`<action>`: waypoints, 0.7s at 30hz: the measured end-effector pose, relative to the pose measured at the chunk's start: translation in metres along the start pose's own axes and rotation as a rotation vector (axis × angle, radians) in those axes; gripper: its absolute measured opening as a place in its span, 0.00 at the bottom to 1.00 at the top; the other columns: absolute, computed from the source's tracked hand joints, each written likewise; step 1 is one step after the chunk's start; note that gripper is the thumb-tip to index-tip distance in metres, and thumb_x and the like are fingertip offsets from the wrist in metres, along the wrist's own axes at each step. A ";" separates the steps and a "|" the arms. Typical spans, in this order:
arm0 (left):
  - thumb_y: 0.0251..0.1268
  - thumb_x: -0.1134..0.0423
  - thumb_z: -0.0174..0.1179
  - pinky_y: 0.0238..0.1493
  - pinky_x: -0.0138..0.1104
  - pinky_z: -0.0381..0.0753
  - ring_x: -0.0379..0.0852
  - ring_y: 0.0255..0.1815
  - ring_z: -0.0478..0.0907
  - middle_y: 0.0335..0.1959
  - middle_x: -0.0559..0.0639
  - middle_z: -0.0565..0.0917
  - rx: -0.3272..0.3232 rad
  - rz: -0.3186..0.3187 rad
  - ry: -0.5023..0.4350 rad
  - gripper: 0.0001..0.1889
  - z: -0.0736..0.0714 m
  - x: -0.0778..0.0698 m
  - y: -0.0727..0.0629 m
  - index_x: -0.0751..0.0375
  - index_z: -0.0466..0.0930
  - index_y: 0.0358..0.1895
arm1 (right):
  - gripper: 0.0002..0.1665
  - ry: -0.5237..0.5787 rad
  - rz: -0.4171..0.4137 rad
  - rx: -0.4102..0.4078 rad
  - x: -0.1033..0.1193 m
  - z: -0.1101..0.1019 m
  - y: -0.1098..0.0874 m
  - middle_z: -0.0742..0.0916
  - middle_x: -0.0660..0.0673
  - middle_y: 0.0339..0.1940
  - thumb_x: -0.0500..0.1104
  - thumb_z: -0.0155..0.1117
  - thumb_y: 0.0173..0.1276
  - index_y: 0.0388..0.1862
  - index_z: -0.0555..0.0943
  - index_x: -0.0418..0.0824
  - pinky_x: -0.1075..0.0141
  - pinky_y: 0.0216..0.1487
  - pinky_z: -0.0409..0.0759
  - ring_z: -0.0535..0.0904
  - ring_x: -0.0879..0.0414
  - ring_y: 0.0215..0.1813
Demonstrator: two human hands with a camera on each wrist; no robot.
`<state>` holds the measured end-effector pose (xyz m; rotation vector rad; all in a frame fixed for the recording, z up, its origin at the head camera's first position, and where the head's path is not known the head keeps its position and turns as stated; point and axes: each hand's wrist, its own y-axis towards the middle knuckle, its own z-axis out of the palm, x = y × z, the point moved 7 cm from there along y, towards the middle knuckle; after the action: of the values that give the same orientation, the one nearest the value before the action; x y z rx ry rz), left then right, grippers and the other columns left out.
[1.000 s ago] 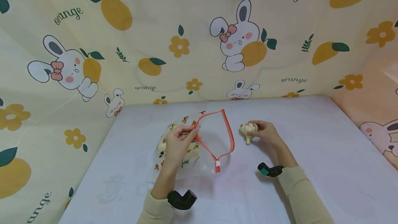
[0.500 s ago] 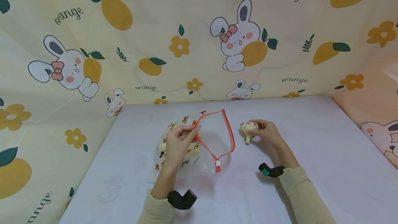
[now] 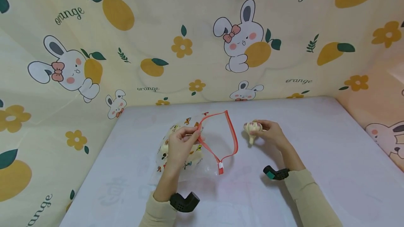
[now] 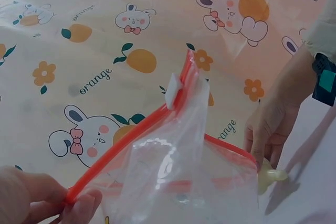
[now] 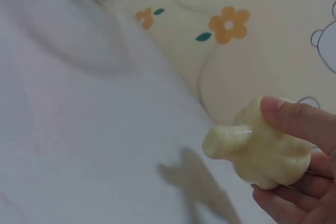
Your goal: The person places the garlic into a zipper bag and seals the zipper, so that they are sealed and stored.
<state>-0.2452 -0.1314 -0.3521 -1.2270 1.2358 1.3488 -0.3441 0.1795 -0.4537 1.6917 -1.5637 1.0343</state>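
Observation:
My left hand [image 3: 183, 146] pinches the red zipper rim [image 4: 113, 153] of a clear zip bag [image 3: 209, 167] between thumb and fingers. The bag's mouth gapes toward the right, with a white slider [image 3: 220, 165] at its near end. Small cartoon prints cover the bag, and pale rounded contents show through its left part; the hand hides some of them. To the right of the mouth, my right hand [image 3: 273, 134] grips a garlic bulb [image 5: 268, 156] by its side. Its stem points toward me in the head view, and a shadow falls on the table beside it.
A white cloth covers the table [image 3: 240, 199]. Behind it and along the sides hangs a cream curtain [image 3: 202, 45] printed with rabbits and oranges. Each wrist wears a black camera, the left camera [image 3: 185, 202] and the right camera [image 3: 276, 173].
My right hand has shifted very slightly up and right, still gripping the garlic bulb. The left hand and the bag have stayed in place.

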 end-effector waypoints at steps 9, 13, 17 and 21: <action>0.63 0.73 0.60 0.32 0.24 0.85 0.33 0.24 0.84 0.34 0.74 0.86 0.002 0.000 0.010 0.08 0.000 0.000 0.000 0.74 0.81 0.43 | 0.37 -0.021 -0.088 -0.020 0.024 -0.007 -0.007 0.78 0.30 0.64 0.47 0.70 0.62 0.65 0.71 0.32 0.85 0.44 0.73 0.76 0.38 0.63; 0.63 0.72 0.60 0.33 0.24 0.85 0.33 0.24 0.84 0.34 0.73 0.86 0.001 -0.007 0.013 0.08 0.000 -0.002 -0.001 0.73 0.81 0.43 | 0.35 0.009 -0.109 -0.023 0.032 -0.009 -0.010 0.79 0.31 0.63 0.46 0.70 0.62 0.65 0.72 0.33 0.85 0.43 0.75 0.77 0.40 0.61; 0.63 0.72 0.60 0.34 0.24 0.85 0.33 0.24 0.84 0.35 0.74 0.85 0.002 -0.005 0.005 0.08 0.000 -0.001 -0.001 0.73 0.81 0.43 | 0.35 0.009 -0.108 -0.023 0.036 -0.010 -0.012 0.79 0.32 0.63 0.47 0.70 0.62 0.65 0.73 0.34 0.84 0.43 0.76 0.77 0.47 0.59; 0.63 0.73 0.60 0.33 0.24 0.85 0.33 0.24 0.84 0.36 0.76 0.84 0.006 0.004 -0.001 0.08 0.000 0.000 -0.001 0.74 0.81 0.43 | 0.36 0.011 -0.103 -0.009 0.041 -0.009 -0.015 0.79 0.33 0.63 0.48 0.70 0.61 0.65 0.73 0.35 0.84 0.44 0.76 0.78 0.47 0.59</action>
<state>-0.2446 -0.1317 -0.3518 -1.2202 1.2415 1.3483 -0.3307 0.1676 -0.4129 1.7382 -1.4565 0.9812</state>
